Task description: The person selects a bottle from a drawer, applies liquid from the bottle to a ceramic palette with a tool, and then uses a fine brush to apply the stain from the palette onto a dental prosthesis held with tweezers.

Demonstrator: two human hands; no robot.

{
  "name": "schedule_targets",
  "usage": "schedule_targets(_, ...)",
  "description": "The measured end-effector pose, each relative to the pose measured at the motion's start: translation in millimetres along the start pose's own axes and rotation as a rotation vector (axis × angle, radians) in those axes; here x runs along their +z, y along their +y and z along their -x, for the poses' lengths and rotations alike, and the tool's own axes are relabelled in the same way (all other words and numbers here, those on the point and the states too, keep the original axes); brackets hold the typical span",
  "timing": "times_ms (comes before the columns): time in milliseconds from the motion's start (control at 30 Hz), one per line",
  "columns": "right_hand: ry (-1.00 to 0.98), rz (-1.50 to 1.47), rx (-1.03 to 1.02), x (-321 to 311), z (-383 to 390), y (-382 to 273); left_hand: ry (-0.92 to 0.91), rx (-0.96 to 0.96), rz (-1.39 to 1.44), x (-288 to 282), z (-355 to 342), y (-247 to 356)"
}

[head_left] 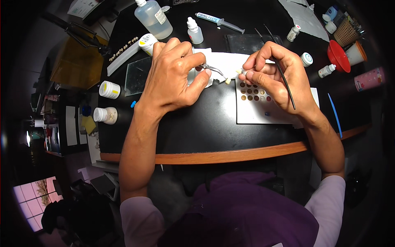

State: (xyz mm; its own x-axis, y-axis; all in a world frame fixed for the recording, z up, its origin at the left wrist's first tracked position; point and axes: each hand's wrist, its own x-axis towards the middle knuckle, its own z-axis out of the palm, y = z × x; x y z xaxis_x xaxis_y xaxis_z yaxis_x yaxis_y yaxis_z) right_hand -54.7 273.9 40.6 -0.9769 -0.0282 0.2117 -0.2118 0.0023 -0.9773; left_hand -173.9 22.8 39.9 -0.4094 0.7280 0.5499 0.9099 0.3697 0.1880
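My left hand [175, 78] is closed round metal tweezers [214, 69] with a bent tip, gripped between thumb and index finger. At their tip is a small pale yellow tooth-like piece [228, 81]. My right hand [284, 72] is closed, with a thin black brush [283, 76] lying slantwise across it. Its thumb and fingertips are pinched close to the tooth-like piece; a small pale thing [238, 72] shows at them, too small to name. Below the right hand lies a white palette [251, 113] with rows of round brown wells. White paper [228, 59] lies behind the fingertips.
Left on the black table stand white jars [109, 89], a glass plate [137, 76] and a strip of tooth-shaped samples [123, 51]. Behind are a large clear bottle [154, 20], a dropper bottle [195, 32] and a syringe [220, 22]. A red bowl [338, 55] stands right.
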Motion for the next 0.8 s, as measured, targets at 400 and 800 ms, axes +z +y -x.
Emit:
schedule_targets(400,-0.020,0.016,0.077,11,8,-5,-0.065,0.019,0.045,-4,0,0)
schedule_targets(800,0.027,0.125,0.036,2,4,-2,-0.040,0.002,-0.010,4,-3,1)
